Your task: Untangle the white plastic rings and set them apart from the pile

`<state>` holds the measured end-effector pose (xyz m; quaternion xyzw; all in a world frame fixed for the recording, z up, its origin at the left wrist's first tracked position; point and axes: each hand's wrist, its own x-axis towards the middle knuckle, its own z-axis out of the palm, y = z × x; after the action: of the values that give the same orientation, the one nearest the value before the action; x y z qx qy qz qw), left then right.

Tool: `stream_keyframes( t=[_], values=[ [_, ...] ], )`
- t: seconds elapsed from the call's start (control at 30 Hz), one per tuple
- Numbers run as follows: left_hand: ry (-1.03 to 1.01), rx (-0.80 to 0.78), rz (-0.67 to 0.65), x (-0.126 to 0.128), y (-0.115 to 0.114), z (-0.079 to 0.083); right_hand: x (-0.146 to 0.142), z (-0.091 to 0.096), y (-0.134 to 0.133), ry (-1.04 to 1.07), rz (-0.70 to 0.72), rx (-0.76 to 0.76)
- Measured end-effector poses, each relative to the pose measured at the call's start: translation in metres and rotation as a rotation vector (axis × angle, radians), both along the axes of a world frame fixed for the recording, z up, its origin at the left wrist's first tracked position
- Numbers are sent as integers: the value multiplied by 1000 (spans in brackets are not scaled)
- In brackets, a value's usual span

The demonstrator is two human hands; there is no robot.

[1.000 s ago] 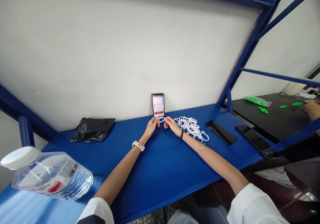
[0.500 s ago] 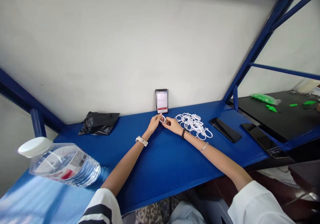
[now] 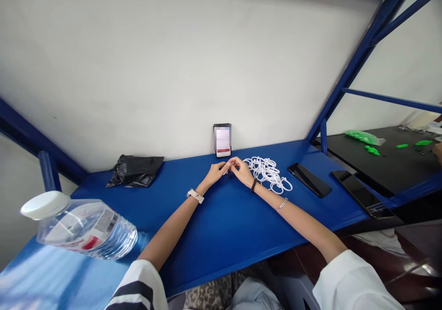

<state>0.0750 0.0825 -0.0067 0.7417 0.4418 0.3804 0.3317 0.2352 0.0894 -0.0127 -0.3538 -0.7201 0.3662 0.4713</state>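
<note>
Just in front of the propped phone point(image 3: 223, 140), my two hands meet over the blue table. My left hand point(image 3: 216, 172) is closed on a white plastic ring point(image 3: 226, 169), of which only a small part shows between the fingers. My right hand point(image 3: 241, 171) pinches the same ring from the other side, its fingertips touching those of the left. Right beside it lies a loose pile of white rings point(image 3: 267, 172), each with a small knob or clasp.
A large water bottle point(image 3: 86, 227) stands at the left front, with a black plastic bag point(image 3: 136, 171) behind it. Two dark phones, one nearer point(image 3: 361, 194) and one farther point(image 3: 310, 179), lie at right. Green pieces point(image 3: 365, 137) sit on a black neighbouring table. Blue frame posts rise at both sides.
My hands have come closer together, and the right hand has turned upward over the ring. The ring, open to view before, is now mostly covered by fingers.
</note>
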Motion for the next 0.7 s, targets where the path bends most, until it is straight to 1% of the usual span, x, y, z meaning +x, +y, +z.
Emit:
stream_keyframes(
  t=[0.07, 0.17, 0.3, 0.4, 0.53, 0.6, 0.7],
  values=[
    [13, 16, -2, 0, 1, -1, 0, 0, 0, 30, 1, -28],
    [23, 37, 1, -1, 2, -4, 3, -2, 3, 93, 2, -137],
    [47, 61, 7, -1, 5, -7, 7, -3, 9, 129, 126, -273],
    [50, 61, 20, -1, 5, -6, 8, -3, 10, 151, 157, -316],
    [1, 0, 25, -1, 4, -4, 7, -3, 10, 200, 192, -352],
    [-37, -32, 43, -2, 3, -3, 8, -4, 10, 244, 186, -372],
    [-84, -44, 46, -2, 1, -2, 10, -4, 12, 344, 134, -414]
  ],
)
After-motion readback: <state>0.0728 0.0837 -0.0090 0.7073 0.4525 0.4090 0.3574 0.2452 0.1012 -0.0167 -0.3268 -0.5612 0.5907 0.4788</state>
